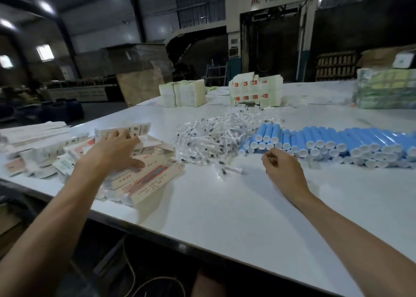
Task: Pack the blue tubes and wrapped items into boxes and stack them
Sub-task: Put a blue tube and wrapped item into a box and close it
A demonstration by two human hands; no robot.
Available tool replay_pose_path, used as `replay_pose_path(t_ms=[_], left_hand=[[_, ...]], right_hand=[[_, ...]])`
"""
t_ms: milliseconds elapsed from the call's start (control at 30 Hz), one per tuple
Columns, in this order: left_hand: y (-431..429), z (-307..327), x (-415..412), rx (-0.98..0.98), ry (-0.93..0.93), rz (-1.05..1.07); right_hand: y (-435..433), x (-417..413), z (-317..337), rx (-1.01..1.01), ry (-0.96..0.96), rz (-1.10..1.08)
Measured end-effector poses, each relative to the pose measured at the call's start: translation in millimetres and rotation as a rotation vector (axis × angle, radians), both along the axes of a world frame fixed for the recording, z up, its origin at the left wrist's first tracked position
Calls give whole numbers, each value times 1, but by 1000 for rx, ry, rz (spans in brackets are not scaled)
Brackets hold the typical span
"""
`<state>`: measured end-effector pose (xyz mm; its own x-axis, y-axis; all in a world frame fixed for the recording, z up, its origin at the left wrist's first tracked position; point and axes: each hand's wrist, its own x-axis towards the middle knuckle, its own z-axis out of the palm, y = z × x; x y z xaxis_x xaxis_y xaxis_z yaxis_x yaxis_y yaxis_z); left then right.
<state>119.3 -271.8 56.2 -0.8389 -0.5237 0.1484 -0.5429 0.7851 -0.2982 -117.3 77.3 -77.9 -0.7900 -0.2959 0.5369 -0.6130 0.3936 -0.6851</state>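
My left hand (pixel 117 148) lies spread wide on a loose heap of boxes (pixel 146 177). The fingertips are on one box standing on edge and the thumb is flat on a box lying down. The heap holds more boxes than I can count, well over a dozen, lying at all angles.

My right hand (pixel 283 168) hovers over the white table (pixel 225 218) with the fingers curled in. I cannot tell whether they hold anything.

Just beyond my right hand and running off to its right are the blue tubes (pixel 337 143), dozens of them, piled in one long bank with their white caps toward me.

Between my hands and a little farther out is a single heap of wrapped items (pixel 220 132) in clear film, too many and too tangled to count. A few strays (pixel 227 172) lie nearer, between the hands.

Far beyond both hands stand two blocks of stacked boxes (pixel 182 93) (pixel 256 89). Far to the right of my right hand is one greenish bundle (pixel 385 89) in plastic. Left of my left hand lie flat cartons (pixel 33 131) in a low pile.
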Motion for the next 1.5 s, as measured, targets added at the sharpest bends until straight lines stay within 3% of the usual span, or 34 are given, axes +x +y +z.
replay_pose_path(t_ms=[133, 267, 400, 567, 667, 800, 1033, 1167, 1333, 1400, 1500], left_hand=[[2, -3, -1, 19, 167, -191], [8, 9, -13, 32, 301, -186], [38, 29, -29, 400, 462, -335], [76, 11, -59, 1076, 430, -545], [91, -14, -90, 1267, 443, -602], [108, -39, -130, 1405, 575, -571], [129, -45, -176, 1508, 971, -573], [148, -71, -187, 1566, 996, -497], [153, -87, -191, 1674, 947, -449], [154, -90, -190, 1701, 921, -449], [157, -90, -189, 1772, 891, -484]], right_hand=[[2, 4, 1, 14, -17, 30], [3, 6, 3, 22, -29, 30], [2, 6, 4, 36, -27, 29], [2, 7, 6, 46, -22, 34], [3, 7, 6, 48, -34, 64], [2, 7, 5, 95, -27, 101], [-1, 7, 4, 168, 31, 83], [0, -4, 16, 55, 18, -49], [11, -43, 50, 100, 35, -364], [18, -59, 57, 241, 65, -456], [23, -71, 56, 612, 84, -512]])
